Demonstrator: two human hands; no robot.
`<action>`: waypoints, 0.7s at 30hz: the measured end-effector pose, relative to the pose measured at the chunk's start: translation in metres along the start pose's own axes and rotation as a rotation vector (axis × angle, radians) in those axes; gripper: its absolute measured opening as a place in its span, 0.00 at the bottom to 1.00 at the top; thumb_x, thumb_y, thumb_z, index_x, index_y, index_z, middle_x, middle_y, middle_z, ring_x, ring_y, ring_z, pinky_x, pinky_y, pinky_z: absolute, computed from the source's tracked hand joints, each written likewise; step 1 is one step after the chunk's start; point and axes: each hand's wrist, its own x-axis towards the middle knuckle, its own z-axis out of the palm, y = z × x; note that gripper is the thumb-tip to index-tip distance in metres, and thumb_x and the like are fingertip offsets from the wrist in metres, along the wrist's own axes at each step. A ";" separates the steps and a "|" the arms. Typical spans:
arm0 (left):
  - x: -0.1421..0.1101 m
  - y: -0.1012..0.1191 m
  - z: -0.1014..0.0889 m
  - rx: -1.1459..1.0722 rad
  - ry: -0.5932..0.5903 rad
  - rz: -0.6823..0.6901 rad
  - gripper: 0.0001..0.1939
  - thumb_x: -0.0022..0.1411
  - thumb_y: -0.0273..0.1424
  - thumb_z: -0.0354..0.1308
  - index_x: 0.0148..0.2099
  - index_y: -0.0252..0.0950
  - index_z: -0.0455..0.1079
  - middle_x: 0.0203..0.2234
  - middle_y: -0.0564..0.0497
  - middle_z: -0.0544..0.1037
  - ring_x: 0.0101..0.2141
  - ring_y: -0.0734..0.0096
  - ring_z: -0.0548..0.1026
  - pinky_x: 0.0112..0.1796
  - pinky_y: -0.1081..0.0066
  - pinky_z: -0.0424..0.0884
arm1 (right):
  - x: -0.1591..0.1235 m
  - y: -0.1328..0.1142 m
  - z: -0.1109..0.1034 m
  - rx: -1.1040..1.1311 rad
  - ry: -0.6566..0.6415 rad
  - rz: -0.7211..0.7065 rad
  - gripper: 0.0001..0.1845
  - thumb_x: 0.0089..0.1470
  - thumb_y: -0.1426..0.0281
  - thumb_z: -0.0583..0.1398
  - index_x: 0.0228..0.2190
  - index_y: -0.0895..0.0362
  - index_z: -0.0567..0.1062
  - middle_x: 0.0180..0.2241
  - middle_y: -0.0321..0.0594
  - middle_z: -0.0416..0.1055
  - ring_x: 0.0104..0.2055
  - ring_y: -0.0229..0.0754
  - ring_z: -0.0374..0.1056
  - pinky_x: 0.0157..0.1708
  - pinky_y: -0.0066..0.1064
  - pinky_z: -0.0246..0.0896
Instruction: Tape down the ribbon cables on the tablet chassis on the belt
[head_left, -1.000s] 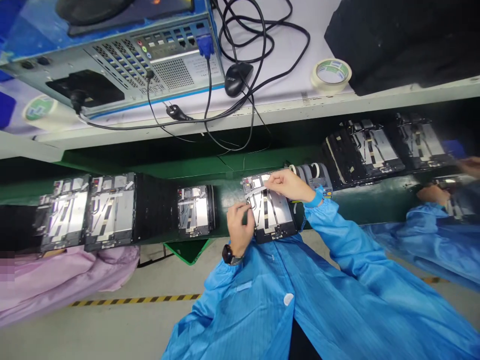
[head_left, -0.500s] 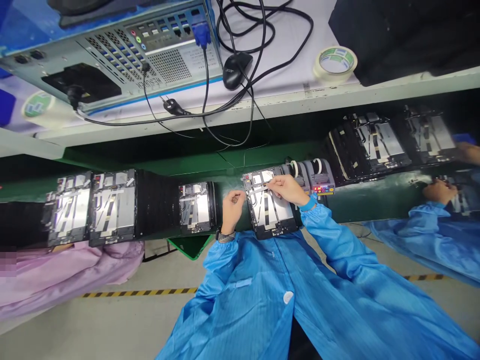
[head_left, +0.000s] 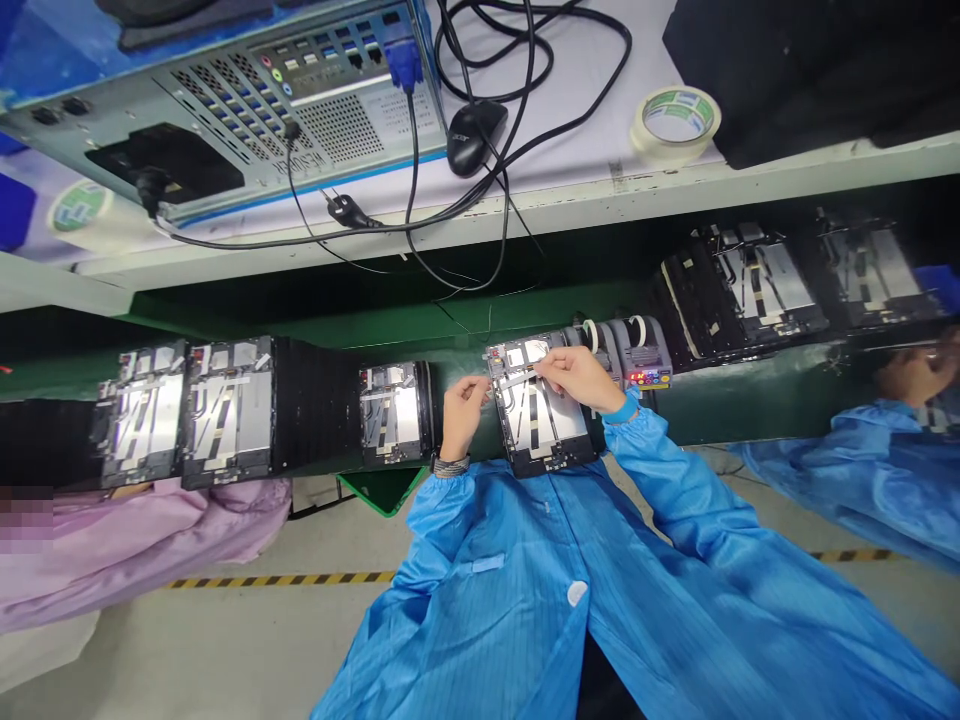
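An opened tablet [head_left: 559,425] with bare silver panels and black ribbon cables lies at the bench's front edge. A pale strip of tape [head_left: 517,378] crosses its upper part and runs up to the fingertips of my right hand [head_left: 581,380]. Thumb and forefinger there are pinched on the strip's right end, over the tablet. Beside the tablet's left edge is my left hand [head_left: 463,415], its thumb and fingertips pressed together. Whatever sits in that pinch is too small to make out.
Tape dispensers [head_left: 646,355] stand just right of the tablet. More opened tablets [head_left: 229,415] rest at left, one [head_left: 391,412] nearer me, with others [head_left: 772,285] at right. Co-workers' sleeves [head_left: 862,470] flank me. A shelf [head_left: 585,195] with cables and a computer [head_left: 300,110] overhangs the back.
My left hand's fingers have come closer together beside the tablet. The right hand stays almost where it was. At right, the co-worker's hand has shifted further right.
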 end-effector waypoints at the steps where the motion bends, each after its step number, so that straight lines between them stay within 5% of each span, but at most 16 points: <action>1: 0.000 -0.001 0.000 0.000 -0.001 -0.002 0.14 0.61 0.42 0.62 0.37 0.35 0.78 0.30 0.50 0.79 0.28 0.72 0.72 0.33 0.71 0.68 | 0.000 -0.001 0.001 0.004 -0.003 0.001 0.25 0.56 0.48 0.63 0.27 0.57 0.73 0.17 0.33 0.66 0.19 0.34 0.57 0.22 0.28 0.50; 21: 0.003 -0.001 0.004 0.000 -0.025 0.002 0.14 0.55 0.40 0.68 0.37 0.35 0.77 0.26 0.52 0.77 0.27 0.73 0.71 0.32 0.72 0.66 | 0.007 0.013 0.008 -0.016 0.016 0.023 0.25 0.55 0.47 0.63 0.25 0.57 0.72 0.17 0.33 0.66 0.19 0.34 0.56 0.22 0.28 0.48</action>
